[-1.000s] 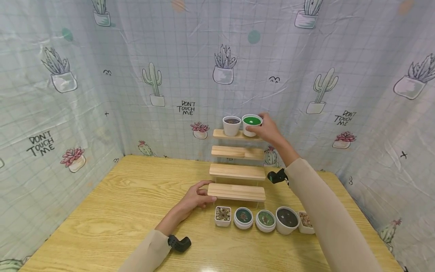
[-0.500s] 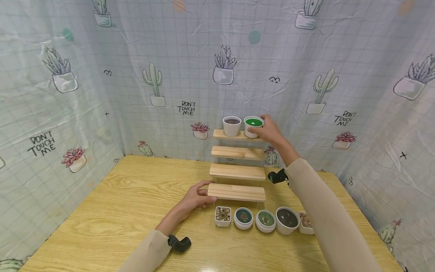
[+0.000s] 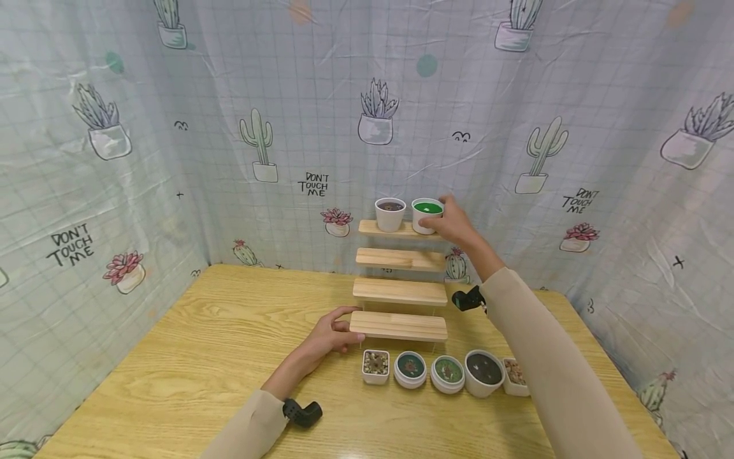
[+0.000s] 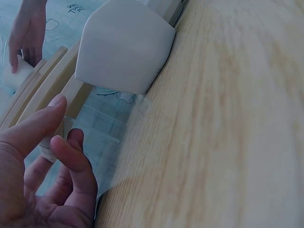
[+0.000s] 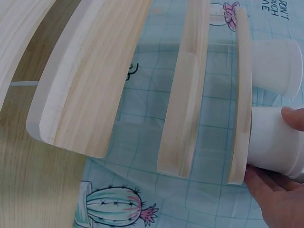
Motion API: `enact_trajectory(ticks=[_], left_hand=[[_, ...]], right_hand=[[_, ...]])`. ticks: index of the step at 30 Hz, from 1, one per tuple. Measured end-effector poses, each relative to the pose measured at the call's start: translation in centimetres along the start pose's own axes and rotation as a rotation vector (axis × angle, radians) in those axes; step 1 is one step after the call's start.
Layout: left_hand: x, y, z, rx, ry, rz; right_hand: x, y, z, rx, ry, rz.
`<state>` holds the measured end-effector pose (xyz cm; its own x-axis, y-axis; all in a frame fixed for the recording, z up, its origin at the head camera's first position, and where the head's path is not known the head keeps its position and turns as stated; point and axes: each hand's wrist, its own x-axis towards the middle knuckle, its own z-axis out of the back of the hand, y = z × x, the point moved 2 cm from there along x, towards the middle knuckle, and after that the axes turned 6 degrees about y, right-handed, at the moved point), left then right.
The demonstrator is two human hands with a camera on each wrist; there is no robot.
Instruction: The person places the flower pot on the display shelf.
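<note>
My right hand (image 3: 455,223) grips a round white pot with a bright green top (image 3: 427,214) at the right end of the top shelf of a tiered wooden stand (image 3: 399,291). In the right wrist view the base of this white pot (image 5: 273,137) meets the shelf board, thumb and fingers on either side. Left of it on the same shelf is a white pot with dark filling (image 3: 390,215). My left hand (image 3: 327,335) holds the left end of the lowest shelf, thumb at the board's front edge. In the left wrist view the left hand's fingers (image 4: 71,156) curl by the stand's end.
Along the front of the stand stand a square pebble pot (image 3: 375,366), a pot with dark green filling (image 3: 410,369), a lighter green one (image 3: 448,373), a larger dark-filled pot (image 3: 484,372) and a pebble pot (image 3: 516,376) partly behind the right sleeve. A printed curtain (image 3: 309,127) hangs behind the table.
The green-topped pot has shifted slightly right and down onto the top shelf with my right hand, widening the gap to the dark-filled pot. My left hand stays at the lowest shelf.
</note>
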<state>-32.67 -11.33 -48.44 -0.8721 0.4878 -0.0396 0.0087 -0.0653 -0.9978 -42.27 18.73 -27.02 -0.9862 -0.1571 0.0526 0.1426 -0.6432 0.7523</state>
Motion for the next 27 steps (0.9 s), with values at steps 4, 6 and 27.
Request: enact_trajectory(ticks=[4,6,27], left_hand=[[0.05,-0.05,-0.05,-0.001,0.007,-0.009],[0.04,-0.07,-0.07,-0.001,0.008,-0.012],[0.21,0.2,0.09,0.0,0.006,-0.007]], right_hand=[[0.12,-0.09,-0.02,-0.006,-0.003,0.002],[0.18,-0.15,-0.04,-0.008,-0.008,0.005],[-0.25,-0.53,0.34,-0.026,0.03,0.053]])
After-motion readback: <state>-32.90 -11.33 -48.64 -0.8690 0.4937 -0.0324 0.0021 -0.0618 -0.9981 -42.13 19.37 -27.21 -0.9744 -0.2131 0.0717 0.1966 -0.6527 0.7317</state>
